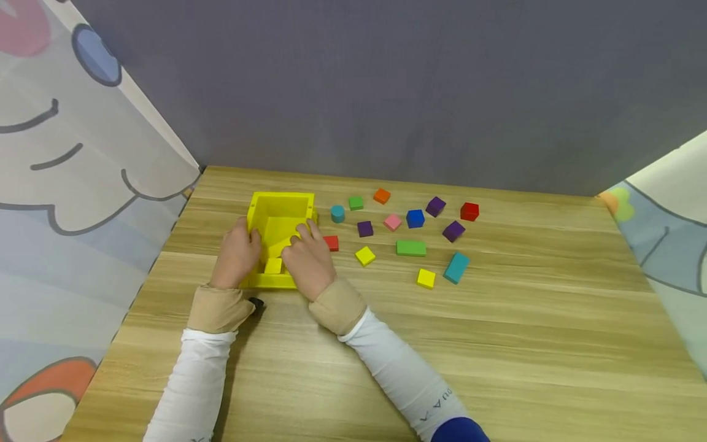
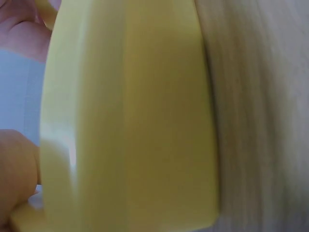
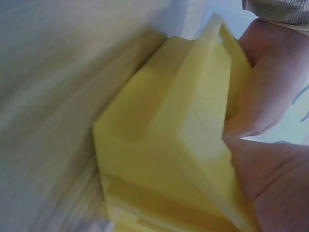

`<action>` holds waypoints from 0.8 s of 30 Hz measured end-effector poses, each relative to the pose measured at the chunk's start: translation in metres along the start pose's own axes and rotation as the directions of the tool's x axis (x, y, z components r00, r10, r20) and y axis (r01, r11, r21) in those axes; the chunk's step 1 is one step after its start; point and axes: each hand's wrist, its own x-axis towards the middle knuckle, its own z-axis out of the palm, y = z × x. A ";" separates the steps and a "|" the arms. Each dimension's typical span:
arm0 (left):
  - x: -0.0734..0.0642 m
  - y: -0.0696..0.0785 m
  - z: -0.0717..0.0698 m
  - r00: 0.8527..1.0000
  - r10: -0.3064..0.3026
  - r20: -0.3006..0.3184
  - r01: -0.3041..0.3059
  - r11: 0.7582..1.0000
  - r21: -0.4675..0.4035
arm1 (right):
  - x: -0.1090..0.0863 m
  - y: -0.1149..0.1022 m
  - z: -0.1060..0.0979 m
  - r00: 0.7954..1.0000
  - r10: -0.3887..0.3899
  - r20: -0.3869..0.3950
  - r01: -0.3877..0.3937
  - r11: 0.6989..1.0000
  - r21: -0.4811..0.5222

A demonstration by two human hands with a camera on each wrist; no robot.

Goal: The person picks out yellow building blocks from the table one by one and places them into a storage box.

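A yellow open-topped box [image 1: 283, 195] stands on the left of the wooden table, with a small yellow block [image 1: 273, 266] in its near part. My left hand [image 1: 236, 253] grips the box's left wall, thumb over the rim. Across from it, my right hand [image 1: 308, 258] lies over the right wall with bent fingers, its fingertips hidden by the hand. In the left wrist view the box wall [image 2: 145, 121] fills the middle, with left-hand fingers [image 2: 17, 169] at the rim. Both hands show at the box [image 3: 145, 145] in the right wrist view.
Right of the box lie several loose blocks: a red one [image 1: 331, 243] beside my right hand, a blue cylinder [image 1: 337, 213], a yellow block [image 1: 365, 256], a long green block [image 1: 411, 248] and a teal block [image 1: 456, 267]. A grey panel [image 1: 386, 92] borders the table's far edge.
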 end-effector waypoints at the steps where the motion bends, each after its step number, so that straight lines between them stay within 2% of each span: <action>1: 0.000 0.000 0.000 1.000 0.000 0.000 0.000 1.000 0.002 | 0.000 0.000 0.001 1.000 -0.001 -0.011 0.002 1.000 0.011; 8: -0.002 -0.003 -0.002 1.000 0.001 -0.003 -0.001 1.000 0.011 | -0.007 0.004 0.002 0.995 0.006 -0.101 0.011 0.987 0.160; 14: -0.001 -0.002 -0.005 1.000 0.006 0.000 -0.006 1.000 0.012 | -0.014 0.014 -0.002 0.996 0.023 -0.087 0.006 0.948 0.318; 20: -0.001 -0.002 -0.002 1.000 0.005 0.008 -0.005 1.000 0.013 | -0.021 0.024 -0.002 0.998 -0.019 -0.053 0.036 0.940 0.339; 24: -0.001 -0.001 -0.001 1.000 0.007 0.003 -0.007 1.000 0.011 | -0.027 0.029 -0.003 0.997 -0.038 -0.073 0.061 0.939 0.340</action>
